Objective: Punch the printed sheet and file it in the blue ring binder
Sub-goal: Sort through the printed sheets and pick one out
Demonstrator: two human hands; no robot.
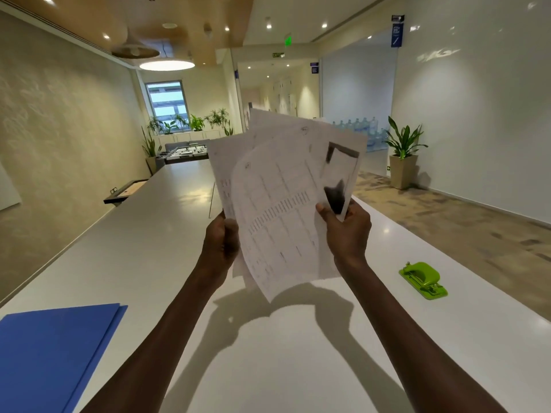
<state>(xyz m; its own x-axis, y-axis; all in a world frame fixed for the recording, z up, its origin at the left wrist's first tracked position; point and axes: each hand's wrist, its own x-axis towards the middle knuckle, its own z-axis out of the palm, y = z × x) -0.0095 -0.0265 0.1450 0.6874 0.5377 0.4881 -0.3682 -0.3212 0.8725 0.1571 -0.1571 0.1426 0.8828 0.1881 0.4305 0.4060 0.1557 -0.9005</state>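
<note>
Several printed sheets (277,204) were fanned out and held up above the tabletop (298,353), the left hand (222,242) pinching their left edge and the right hand (347,231) gripping the lower right corner, fingers curled round the paper on both sides. The risk looked plain: with the fan so loose, the wrong page could get pulled or one could slide free and drop. The front sheet stood upright, long axis running near-to-far and leaning left at the top, with the blue binder (56,353) lying closed at near left and the green hole punch (422,280) waiting well to the right.
</note>
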